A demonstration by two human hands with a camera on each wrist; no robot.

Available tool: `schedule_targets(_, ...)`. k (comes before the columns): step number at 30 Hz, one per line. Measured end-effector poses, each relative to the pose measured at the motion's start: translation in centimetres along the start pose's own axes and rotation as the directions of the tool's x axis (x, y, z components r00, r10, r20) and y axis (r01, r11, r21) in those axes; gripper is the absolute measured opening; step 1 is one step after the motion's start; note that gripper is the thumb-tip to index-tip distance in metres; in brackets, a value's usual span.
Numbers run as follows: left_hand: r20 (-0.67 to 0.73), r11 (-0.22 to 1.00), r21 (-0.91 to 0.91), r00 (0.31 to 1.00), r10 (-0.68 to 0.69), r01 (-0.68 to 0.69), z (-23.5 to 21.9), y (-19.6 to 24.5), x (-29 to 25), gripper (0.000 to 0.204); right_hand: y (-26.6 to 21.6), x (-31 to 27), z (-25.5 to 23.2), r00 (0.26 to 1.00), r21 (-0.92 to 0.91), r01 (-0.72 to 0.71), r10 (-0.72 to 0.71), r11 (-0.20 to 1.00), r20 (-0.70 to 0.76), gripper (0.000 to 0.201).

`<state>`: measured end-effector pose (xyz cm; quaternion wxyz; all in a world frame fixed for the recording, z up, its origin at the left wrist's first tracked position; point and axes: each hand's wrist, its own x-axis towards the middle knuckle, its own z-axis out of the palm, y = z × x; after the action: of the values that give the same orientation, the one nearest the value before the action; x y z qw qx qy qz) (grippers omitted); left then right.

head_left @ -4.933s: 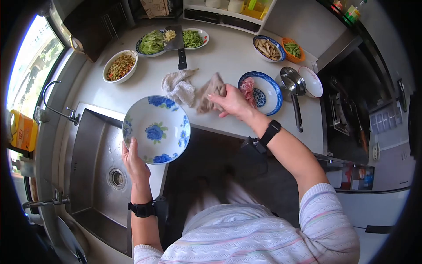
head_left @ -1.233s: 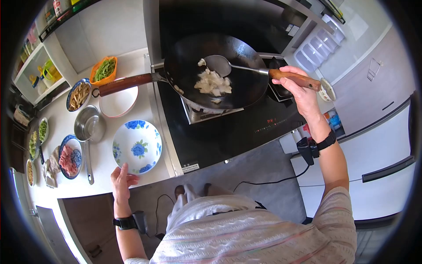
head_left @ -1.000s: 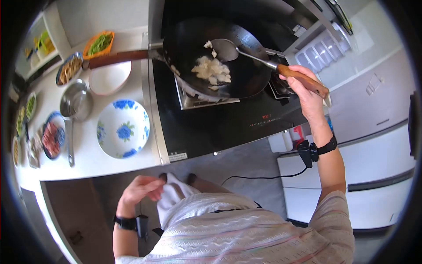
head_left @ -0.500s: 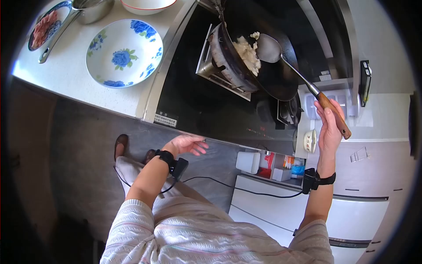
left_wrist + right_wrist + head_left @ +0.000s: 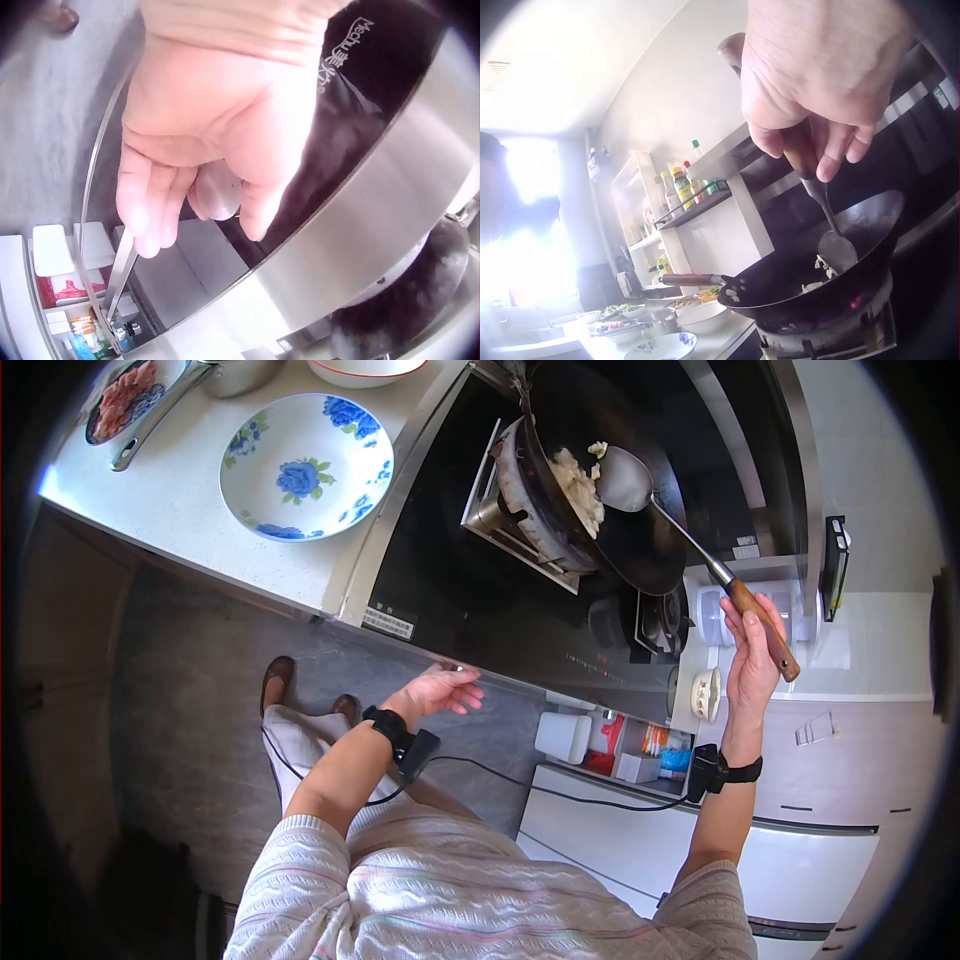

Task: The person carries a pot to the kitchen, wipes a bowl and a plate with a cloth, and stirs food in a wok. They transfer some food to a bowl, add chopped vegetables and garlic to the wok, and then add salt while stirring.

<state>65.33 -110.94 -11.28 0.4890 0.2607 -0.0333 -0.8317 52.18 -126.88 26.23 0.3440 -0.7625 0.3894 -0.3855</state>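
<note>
My right hand (image 5: pixel 752 658) grips the wooden handle of a wok spatula (image 5: pixel 690 545). Its metal blade rests inside the dark wok (image 5: pixel 655 550), beside pale lumps of food (image 5: pixel 580 490). At the front edge of the black stove (image 5: pixel 480 615), my left hand (image 5: pixel 435 688) has its thumb and fingers bent around a rounded, shiny knob (image 5: pixel 219 191); its fingers partly cover the knob. The blue-flowered plate (image 5: pixel 300 510) lies on the counter, left of the stove.
Raw meat (image 5: pixel 122 402) in a blue-rimmed dish and a saucepan (image 5: pixel 240 378) stand farther back on the counter. A white bowl (image 5: pixel 365 368) sits behind the plate. An open drawer (image 5: pixel 635 760) below the stove holds packets. A black cable (image 5: pixel 500 775) hangs between the wrists.
The cloth was released and the plate set on the counter. The right hand took up the spatula at the wok. My left hand left the plate and moved to the stove's front.
</note>
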Motion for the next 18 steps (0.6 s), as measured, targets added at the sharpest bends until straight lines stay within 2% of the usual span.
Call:
schedule_targets(7, -0.118, 0.991, 0.133, 0.993, 0.022, -0.006, 1.1, 0.4, -0.5, 0.032, 0.2, 0.3, -0.3, 1.0, 0.003, 0.007, -0.007, 1.0, -0.002, 0.03)
schedule_targets(14, -0.186, 0.985, 0.169, 0.982, -0.011, 0.043, 1.6, 0.7, -1.3, 0.038, 0.1, 0.4, -0.5, 1.0, 0.052, 0.014, -0.015, 0.999, 0.003, 0.03)
schedule_targets(16, -0.235, 0.938, 0.327, 0.971, -0.035, 0.113, 2.2, 1.3, -2.6, 0.046, 0.0, 0.2, -0.9, 0.999, 0.081, 0.032, -0.033, 0.996, 0.008, 0.03)
schedule_targets(17, -0.247, 0.905, 0.382, 0.964, -0.097, 0.189, 1.4, 1.2, -2.9, 0.048, -0.3, -0.1, -0.9, 0.998, 0.084, 0.044, -0.047, 0.995, 0.035, 0.029)
schedule_targets(18, -0.255, 0.893, 0.405, 0.963, -0.093, 0.194, 1.2, 1.6, -3.8, 0.048, -0.6, -0.3, -1.0, 0.996, 0.089, 0.055, -0.061, 0.995, 0.06, 0.029)
